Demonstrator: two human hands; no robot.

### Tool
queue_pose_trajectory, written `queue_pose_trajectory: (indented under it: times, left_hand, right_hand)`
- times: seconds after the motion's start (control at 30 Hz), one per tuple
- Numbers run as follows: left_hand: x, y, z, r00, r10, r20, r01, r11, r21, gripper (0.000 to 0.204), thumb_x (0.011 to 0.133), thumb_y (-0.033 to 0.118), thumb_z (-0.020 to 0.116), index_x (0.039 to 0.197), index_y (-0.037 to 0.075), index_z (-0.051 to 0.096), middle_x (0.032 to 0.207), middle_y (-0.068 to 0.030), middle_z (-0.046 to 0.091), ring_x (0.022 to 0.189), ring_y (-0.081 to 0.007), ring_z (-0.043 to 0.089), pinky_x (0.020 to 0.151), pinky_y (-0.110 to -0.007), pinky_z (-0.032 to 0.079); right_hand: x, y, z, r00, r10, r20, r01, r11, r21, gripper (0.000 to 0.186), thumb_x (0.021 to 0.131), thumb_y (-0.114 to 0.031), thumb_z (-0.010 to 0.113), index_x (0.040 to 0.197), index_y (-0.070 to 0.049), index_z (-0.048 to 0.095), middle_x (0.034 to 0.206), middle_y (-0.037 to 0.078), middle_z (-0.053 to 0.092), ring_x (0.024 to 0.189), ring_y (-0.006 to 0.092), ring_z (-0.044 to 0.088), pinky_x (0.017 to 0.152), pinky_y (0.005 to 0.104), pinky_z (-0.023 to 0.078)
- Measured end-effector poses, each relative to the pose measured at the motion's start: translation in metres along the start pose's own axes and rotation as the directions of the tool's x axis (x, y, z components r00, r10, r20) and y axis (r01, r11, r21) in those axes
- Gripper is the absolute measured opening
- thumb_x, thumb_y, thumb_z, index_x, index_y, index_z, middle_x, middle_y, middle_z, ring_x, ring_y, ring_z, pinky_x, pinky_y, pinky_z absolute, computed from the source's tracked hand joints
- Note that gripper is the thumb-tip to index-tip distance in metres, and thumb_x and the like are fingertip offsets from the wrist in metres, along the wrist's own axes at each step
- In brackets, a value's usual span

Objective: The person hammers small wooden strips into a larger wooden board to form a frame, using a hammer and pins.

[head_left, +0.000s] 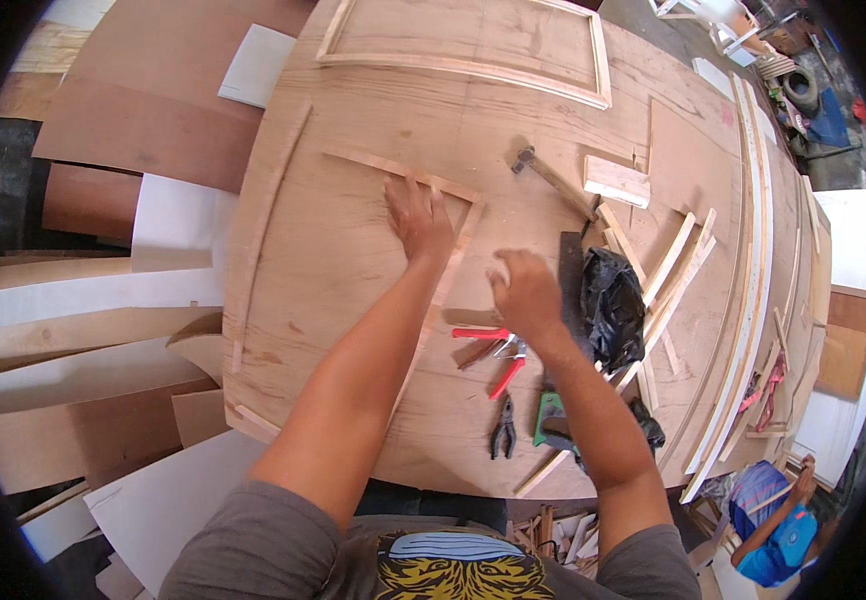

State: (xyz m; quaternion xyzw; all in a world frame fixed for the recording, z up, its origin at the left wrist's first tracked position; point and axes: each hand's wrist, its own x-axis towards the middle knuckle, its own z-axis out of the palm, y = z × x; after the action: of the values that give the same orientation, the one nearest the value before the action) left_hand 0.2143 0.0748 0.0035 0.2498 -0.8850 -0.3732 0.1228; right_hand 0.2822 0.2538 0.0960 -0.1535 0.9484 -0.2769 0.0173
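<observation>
From my remote post I see the left hand spread on a wooden strip that meets a second strip at a corner mid-desk, the right hand beside it half-curled and blurred, its grip, if any, one I cannot tell. Red-handled pliers lie toward the near edge, a hammer toward the right, a rectangular frame along the far edge.

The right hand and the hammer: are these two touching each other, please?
Apart. The head view shows a strip of bare wooden board between the right hand and the hammer.
</observation>
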Motion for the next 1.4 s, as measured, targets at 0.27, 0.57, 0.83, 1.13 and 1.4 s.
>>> queue_pose_trajectory:
  times: [0.27,0.57,0.83,1.13,1.4]
  left_hand:
    - [-0.042,-0.142,-0.177,0.953,0.257,0.162,-0.283,0.944,0.17,0.06,0.096,0.029,0.069,0.151,0.013,0.052,0.161,-0.0231,0.035,0.153,-0.042,0.026,0.124,-0.055,0.021]
    - [-0.035,-0.273,-0.348,0.922,0.318,0.223,-0.382,0.844,0.376,0.064,0.088,0.025,0.076,0.146,0.013,0.055,0.149,-0.0222,0.048,0.142,-0.0417,0.04,0.117,-0.053,0.033]
    - [-0.026,-0.3,-0.363,0.911,0.246,0.331,-0.344,0.897,0.279,0.042,0.09,0.022,0.075,0.127,0.005,0.066,0.113,-0.0211,0.066,0.102,-0.0425,0.063,0.089,-0.051,0.052]
    - [-0.054,-0.31,-0.38,0.866,0.036,0.499,-0.173,0.958,0.231,0.042,0.096,0.028,0.07,0.132,0.011,0.06,0.123,-0.0194,0.063,0.111,-0.0419,0.064,0.092,-0.051,0.054]
    - [-0.077,-0.292,-0.399,0.855,-0.033,0.517,-0.148,0.941,0.305,0.041,0.097,0.027,0.068,0.135,0.015,0.059,0.121,-0.0188,0.067,0.109,-0.0413,0.067,0.093,-0.052,0.053]
  right_hand:
    - [-0.099,-0.129,0.089,0.87,0.452,0.196,-0.481,0.864,0.145,0.052,0.093,-0.033,0.072,0.13,-0.003,0.051,0.112,0.029,0.067,0.107,0.0493,0.066,0.087,0.0562,0.053]
    - [-0.143,-0.181,0.158,0.678,0.732,-0.058,-0.729,0.681,0.069,0.071,0.093,-0.021,0.07,0.155,-0.021,0.036,0.128,0.025,0.058,0.107,0.0481,0.065,0.089,0.0588,0.054]
    - [-0.142,-0.2,0.157,0.713,0.659,-0.241,-0.696,0.707,-0.128,0.066,0.091,-0.022,0.072,0.151,-0.015,0.044,0.128,0.02,0.057,0.118,0.0414,0.059,0.093,0.0551,0.053]
    - [-0.208,-0.266,0.185,0.786,0.605,-0.129,-0.618,0.755,-0.221,0.065,0.089,-0.027,0.075,0.147,-0.012,0.05,0.135,0.015,0.051,0.129,0.0365,0.049,0.101,0.0532,0.048]
    - [-0.261,-0.252,0.182,0.701,0.708,-0.085,-0.71,0.679,-0.187,0.066,0.093,-0.009,0.062,0.155,-0.023,0.042,0.122,0.018,0.053,0.113,0.0404,0.06,0.086,0.0523,0.058]
